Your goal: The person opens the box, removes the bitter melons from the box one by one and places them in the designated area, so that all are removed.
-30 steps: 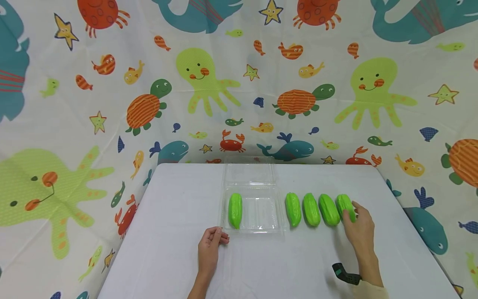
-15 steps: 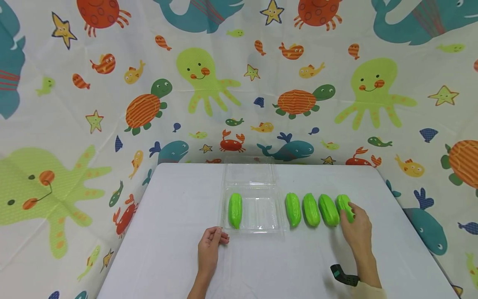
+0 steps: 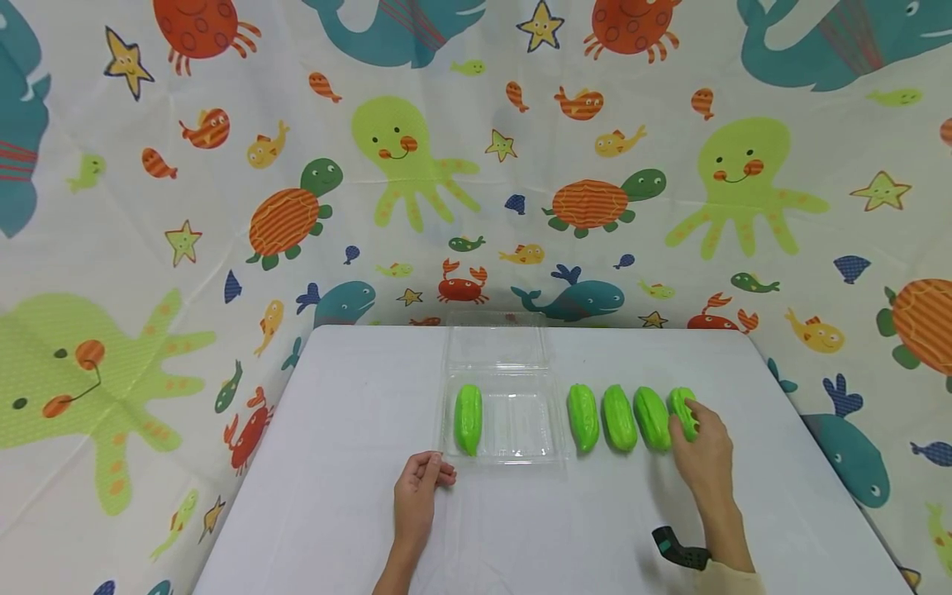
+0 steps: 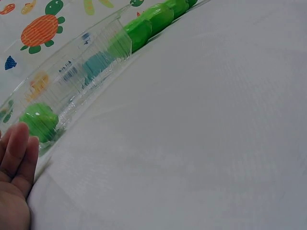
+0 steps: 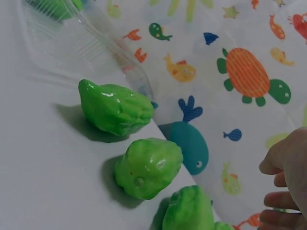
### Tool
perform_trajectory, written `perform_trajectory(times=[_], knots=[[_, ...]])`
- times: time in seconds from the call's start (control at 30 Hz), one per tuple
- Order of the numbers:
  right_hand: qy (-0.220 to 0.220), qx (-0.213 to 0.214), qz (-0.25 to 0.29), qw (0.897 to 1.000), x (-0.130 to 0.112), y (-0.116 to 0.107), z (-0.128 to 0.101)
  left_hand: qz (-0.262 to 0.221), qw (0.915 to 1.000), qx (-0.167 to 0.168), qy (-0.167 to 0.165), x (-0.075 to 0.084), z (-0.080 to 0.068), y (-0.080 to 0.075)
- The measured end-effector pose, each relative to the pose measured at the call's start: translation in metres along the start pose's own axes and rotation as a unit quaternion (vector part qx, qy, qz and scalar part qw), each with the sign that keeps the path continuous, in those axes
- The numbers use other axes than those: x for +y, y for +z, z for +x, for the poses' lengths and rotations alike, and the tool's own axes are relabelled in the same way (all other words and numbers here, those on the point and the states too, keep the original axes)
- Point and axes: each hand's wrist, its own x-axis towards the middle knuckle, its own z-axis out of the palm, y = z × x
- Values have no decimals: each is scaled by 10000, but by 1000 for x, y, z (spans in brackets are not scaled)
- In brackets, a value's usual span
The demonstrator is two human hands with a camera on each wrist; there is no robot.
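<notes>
In the head view, a clear plastic clamshell box (image 3: 522, 421) lies open, with one glossy green ridged gourd (image 3: 468, 420) at its left side. My left hand (image 3: 420, 494) rests at the box's front left corner. In the left wrist view its fingers (image 4: 18, 151) look fairly straight, close to the box wall. Several similar gourds stand in a row right of the box. My right hand (image 3: 702, 450) is over the rightmost gourd (image 3: 678, 405), partly covering it. In the right wrist view my right fingers (image 5: 278, 218) are loosely bent; contact with the gourd cannot be made out.
The box's raised lid (image 3: 497, 343) reaches the far edge of the white table (image 3: 357, 413). A sea-animal curtain (image 3: 461, 165) hangs behind. A black wrist mount (image 3: 680, 549) sticks out left of my right wrist. The row's gourds (image 3: 583, 417) stand close together.
My right hand has drifted a little to the left over the rightmost gourd. My left hand and the box have stayed where they were.
</notes>
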Motion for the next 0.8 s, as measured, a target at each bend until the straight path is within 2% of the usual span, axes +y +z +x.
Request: perform_trajectory(times=[0.2, 0.8], knots=[[-34, -47, -22, 10000, -4, 3, -2, -69, 9999, -78, 124, -2, 0, -1], [-75, -112, -60, 9999, -7, 8, -4, -118, 9997, -119, 149, -3, -2, -2]])
